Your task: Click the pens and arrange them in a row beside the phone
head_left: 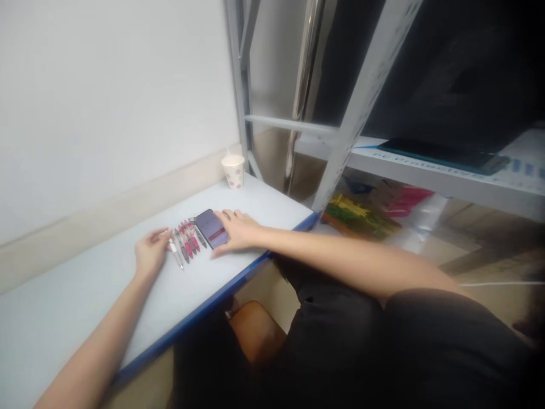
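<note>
Several pens (187,241), red, grey and dark, lie side by side on the white table (187,307). At the left end of the row is a white pen (176,255), its upper end by the fingertips of my left hand (151,250). Those fingers are bent; whether they grip the pen I cannot tell. Right of the pens lies a dark smartphone (209,226) with its screen facing up. My right hand (238,230) has its thumb and fingers spread around the phone's right side, touching it.
Near the wall at the table's far corner stands a patterned paper cup (234,171). A grey metal shelf frame (340,153) rises beyond the table's right end, with bagged items (361,213) low behind it. Under the table edge is a brown stool (255,332).
</note>
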Demonstrator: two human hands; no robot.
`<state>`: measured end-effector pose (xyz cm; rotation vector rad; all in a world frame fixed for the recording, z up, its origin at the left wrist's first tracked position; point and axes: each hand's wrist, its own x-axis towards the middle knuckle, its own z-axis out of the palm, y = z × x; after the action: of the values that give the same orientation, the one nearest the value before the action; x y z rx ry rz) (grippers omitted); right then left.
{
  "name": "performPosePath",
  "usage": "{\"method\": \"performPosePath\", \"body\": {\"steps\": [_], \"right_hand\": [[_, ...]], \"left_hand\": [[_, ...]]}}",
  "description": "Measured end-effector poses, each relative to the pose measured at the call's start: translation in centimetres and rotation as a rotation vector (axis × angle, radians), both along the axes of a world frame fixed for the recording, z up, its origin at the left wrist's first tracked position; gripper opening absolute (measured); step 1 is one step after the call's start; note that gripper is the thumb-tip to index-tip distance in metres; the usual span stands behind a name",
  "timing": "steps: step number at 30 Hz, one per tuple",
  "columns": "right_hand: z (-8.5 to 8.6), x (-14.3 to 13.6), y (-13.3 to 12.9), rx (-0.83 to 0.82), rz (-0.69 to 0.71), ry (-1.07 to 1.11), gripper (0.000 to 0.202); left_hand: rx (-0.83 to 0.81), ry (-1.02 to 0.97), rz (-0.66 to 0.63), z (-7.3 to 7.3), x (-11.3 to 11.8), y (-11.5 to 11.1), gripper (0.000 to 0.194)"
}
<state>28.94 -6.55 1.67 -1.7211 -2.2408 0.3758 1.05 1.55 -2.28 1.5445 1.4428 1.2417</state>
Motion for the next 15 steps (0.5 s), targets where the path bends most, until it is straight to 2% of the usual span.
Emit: {"method": "performPosePath", "body": {"steps": [3,7,10,12,15], "right_hand": [[-0.2,-1.0,-0.3,0.01,-0.002,-0.031,0.126],[-0.4,-0.7,-0.3,0.041,0.002,-0.076,0.09],[-0.2,-0.1,0.3,0.045,-0.069,-0.088,0.073],[-0.1,0.1,0.9,0.013,-0.129,-0.084,0.067],[0.2,0.4,1.8,-0.014,-0.174,-0.068,0.069]], "left_hand": [[0.02,0.01,0.006,-0.1,-0.1,0.2,0.055],[0.06,-0.052,0.023,-0.8,-0.4,1.1,0.05],[0.047,-0.043,0.019,-1.0,-0.5,1.6,0.043],[0.018,-0.045,0.025,-0.9,-0.4,1.5,0.039],[0.015,-0.066,0.036,-0.4,-0.1,1.1,0.037]]}}
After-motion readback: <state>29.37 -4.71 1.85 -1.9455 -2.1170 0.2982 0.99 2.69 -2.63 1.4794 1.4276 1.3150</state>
